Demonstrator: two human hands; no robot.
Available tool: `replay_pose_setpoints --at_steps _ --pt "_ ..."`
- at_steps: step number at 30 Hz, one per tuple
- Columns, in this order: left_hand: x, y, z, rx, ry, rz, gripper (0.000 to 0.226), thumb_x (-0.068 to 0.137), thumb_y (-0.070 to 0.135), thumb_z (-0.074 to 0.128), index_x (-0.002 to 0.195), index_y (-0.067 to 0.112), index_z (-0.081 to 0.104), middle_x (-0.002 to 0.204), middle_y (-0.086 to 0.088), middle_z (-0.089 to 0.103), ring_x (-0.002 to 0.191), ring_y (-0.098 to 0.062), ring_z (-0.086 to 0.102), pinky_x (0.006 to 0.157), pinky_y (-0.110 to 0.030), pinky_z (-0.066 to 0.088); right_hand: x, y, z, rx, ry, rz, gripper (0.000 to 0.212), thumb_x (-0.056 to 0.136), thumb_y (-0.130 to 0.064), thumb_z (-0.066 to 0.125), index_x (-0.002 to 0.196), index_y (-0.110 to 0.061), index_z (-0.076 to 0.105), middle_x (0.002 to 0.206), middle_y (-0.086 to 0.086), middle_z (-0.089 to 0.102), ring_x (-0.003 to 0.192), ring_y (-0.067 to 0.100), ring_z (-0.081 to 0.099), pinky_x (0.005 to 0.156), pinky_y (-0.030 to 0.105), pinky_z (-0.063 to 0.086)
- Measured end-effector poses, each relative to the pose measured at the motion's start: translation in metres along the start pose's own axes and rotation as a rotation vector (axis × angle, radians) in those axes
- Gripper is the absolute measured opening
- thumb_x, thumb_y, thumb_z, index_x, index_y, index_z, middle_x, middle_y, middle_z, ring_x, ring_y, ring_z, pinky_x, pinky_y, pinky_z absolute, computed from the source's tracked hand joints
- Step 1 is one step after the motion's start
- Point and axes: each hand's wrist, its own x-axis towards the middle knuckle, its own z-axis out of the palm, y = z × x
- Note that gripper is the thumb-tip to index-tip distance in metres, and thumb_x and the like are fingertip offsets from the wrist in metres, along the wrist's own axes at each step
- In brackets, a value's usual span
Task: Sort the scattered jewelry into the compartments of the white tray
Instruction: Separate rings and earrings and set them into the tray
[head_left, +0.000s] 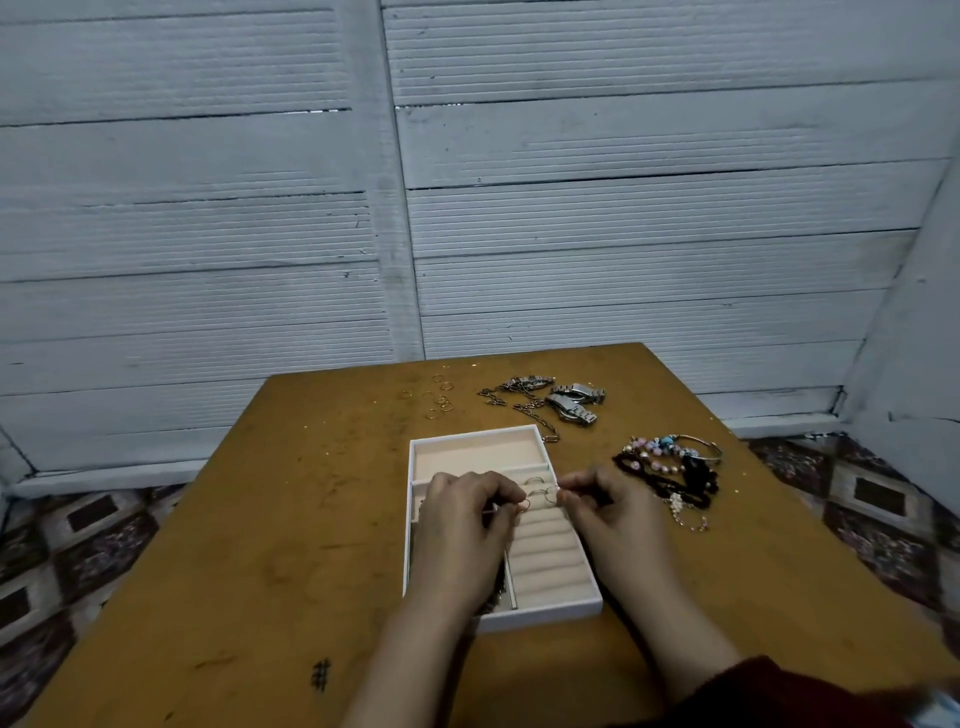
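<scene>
A white ribbed wall (208, 234) stood behind a brown wooden table (260, 519). A patterned floor (78, 545) lay around it. The white tray (540, 617) sat on the table right in front of the person. Its long side ran from near to far, with the far end leaning a little left. Both hands were close together over its soft ring rolls (545, 558). The left hand (465, 535) pinched a small thin ring (524, 505). The right hand (610, 519) pinched another ring (550, 496). Beaded bracelets (670, 467) lay to the tray's right. Metal watches (574, 402) and a chain (524, 408) lay past it. Tiny gold rings (439, 400) lay scattered near the far edge.
</scene>
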Motion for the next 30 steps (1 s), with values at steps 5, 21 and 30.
replay_pose_setpoints --at_steps 5,21,30 --pt "0.0 -0.001 0.004 0.026 0.059 0.003 0.017 0.086 0.014 0.064 0.088 0.03 0.069 0.081 0.023 0.056 0.098 -0.009 0.045 0.082 -0.028 0.043 0.006 -0.004 -0.001 -0.185 -0.021 -0.138 0.018 0.081 -0.015 0.07 0.078 -0.032 0.067 0.078 -0.016 0.064 0.079 0.01 0.06 0.069 0.034 0.051" --pt "0.001 -0.011 0.006 0.025 0.091 -0.029 0.018 0.085 0.012 0.064 0.086 0.03 0.067 0.084 0.02 0.06 0.097 -0.013 0.047 0.079 -0.028 0.041 0.013 -0.013 -0.006 -0.554 -0.152 -0.328 0.008 0.084 -0.026 0.065 0.085 -0.032 0.07 0.081 -0.02 0.059 0.088 0.013 0.048 0.075 0.032 0.039" --pt "-0.001 -0.008 0.003 0.035 0.093 -0.052 0.015 0.086 0.014 0.064 0.088 0.029 0.068 0.08 0.023 0.055 0.099 -0.01 0.045 0.08 -0.024 0.038 0.012 -0.008 -0.006 -0.58 -0.163 -0.322 0.016 0.08 -0.018 0.061 0.08 -0.031 0.07 0.082 -0.017 0.06 0.089 0.014 0.047 0.076 0.031 0.037"
